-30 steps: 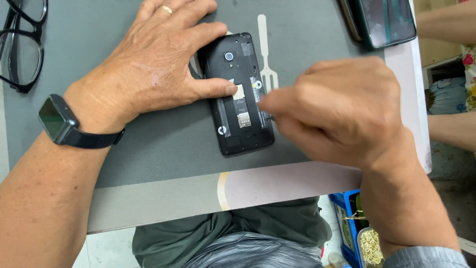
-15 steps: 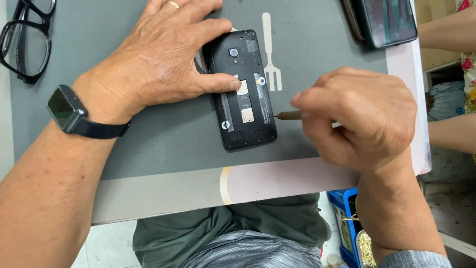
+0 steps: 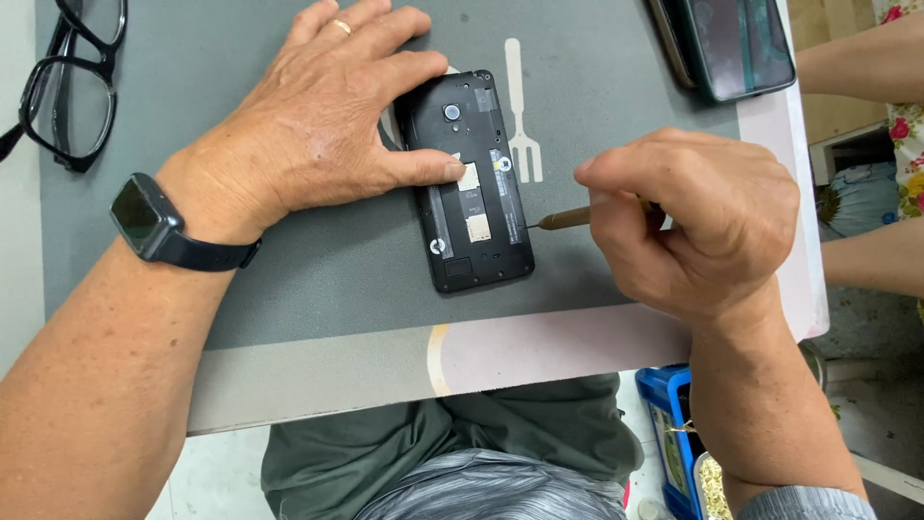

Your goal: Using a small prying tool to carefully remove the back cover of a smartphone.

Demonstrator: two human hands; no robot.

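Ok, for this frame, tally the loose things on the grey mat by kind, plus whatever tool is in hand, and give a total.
Phones: 2, the opened black phone pinned by the left hand, and a dark phone at the far right corner.
Screwdrivers: 1, the screwdriver in the right hand, its tip at the opened phone's edge.
Eyeglasses: 1, black eyeglasses.
Total: 4

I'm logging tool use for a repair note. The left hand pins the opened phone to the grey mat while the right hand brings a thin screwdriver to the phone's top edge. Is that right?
Not quite. In the head view the right hand holds the screwdriver with its tip at the right long edge of the phone, near the lower half, not the top edge. The left hand does pin it to the grey mat.
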